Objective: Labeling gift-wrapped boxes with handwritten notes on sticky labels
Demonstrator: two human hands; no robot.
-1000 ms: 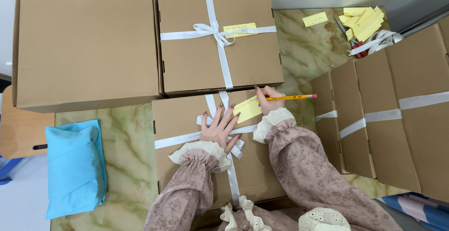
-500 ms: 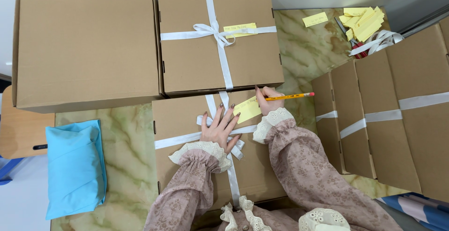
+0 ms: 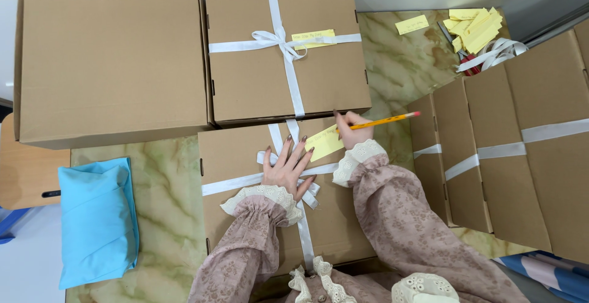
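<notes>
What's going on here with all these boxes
A person is writing on a yellow note with a pencil in the right hand. The note lies on a ribboned box on the marble table. The left hand rests flat on the bow. Another tied box with its own note sits behind, a plain box to the left, more notes at top right.

Right hand [image 3: 351,130] holds pencil [image 3: 383,120] over yellow note [image 3: 323,143].

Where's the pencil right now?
In the head view, the pencil is right of centre, in the right hand, its tip on the yellow note.
</notes>
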